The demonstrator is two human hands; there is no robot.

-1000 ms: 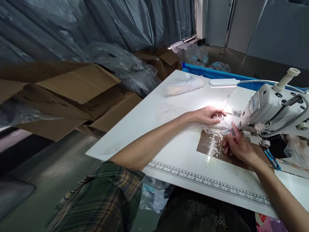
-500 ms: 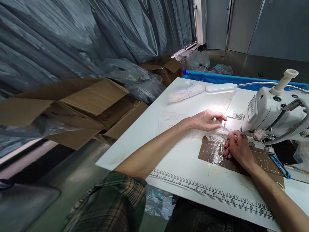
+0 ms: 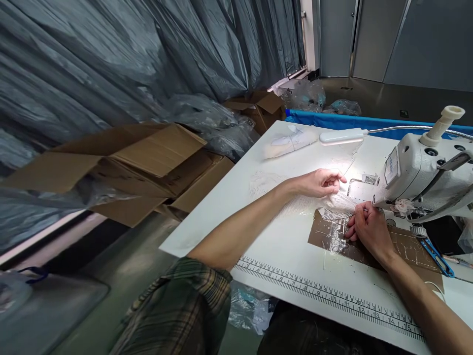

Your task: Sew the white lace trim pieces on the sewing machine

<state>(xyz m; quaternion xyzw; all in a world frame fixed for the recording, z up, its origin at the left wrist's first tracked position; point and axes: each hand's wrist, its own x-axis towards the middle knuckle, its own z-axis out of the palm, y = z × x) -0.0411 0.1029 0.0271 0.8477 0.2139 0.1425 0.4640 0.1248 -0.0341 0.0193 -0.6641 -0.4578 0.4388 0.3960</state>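
A strip of white lacy fabric (image 3: 342,201) stretches between my hands, beside the head of a white sewing machine (image 3: 410,167). My left hand (image 3: 323,182) is closed on its left part, thumb and fingers pressed together. My right hand (image 3: 367,229) pinches the fabric's right end close to the machine, its lower fingers curled above a brown taped sheet (image 3: 321,231). More thin white lace (image 3: 266,182) lies under and behind my left forearm. The machine's needle area is hidden from view.
A lamp (image 3: 342,136) lights the white table (image 3: 221,212), which has a ruler along its front edge (image 3: 332,298). A wrapped white bundle (image 3: 291,142) lies at the back. Blue snips (image 3: 438,256) lie at right. Open cardboard boxes (image 3: 148,158) stand left.
The view has shifted slightly, so the scene sits a little further right. My left hand's fingers have drawn in closer together on the fabric. My right hand keeps its pinch.
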